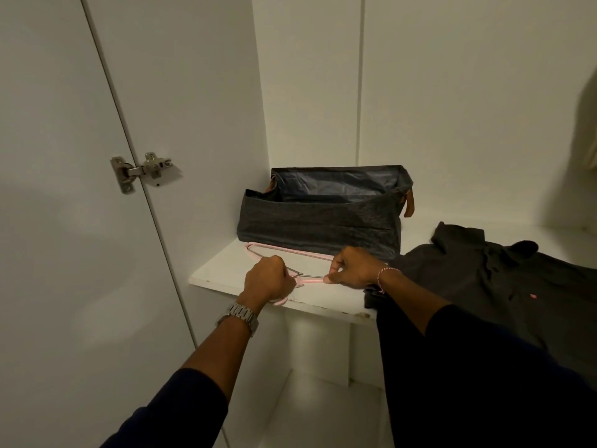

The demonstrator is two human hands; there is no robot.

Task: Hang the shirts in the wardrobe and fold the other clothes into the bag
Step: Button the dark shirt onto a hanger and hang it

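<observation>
Left hand [265, 279] and right hand [350, 268] fingers gripped pink hanger [284, 252] at frame centre, wardrobe shelf [213, 276], grey bag [319, 227] behind, dark shirt [504, 273] right.

— What sort of place is this?
— A home, by the look of it: the inside of a white wardrobe [452, 92], seen with its door [48, 156] swung open at nine o'clock.
— What shows that?
— A metal hinge [142, 171] joins door and side panel. A shelf [219, 270] at the centre carries a grey fabric bag [319, 221] at twelve o'clock, a pink hanger [284, 250] before it, and a dark shirt [500, 270] spread at three o'clock.
</observation>
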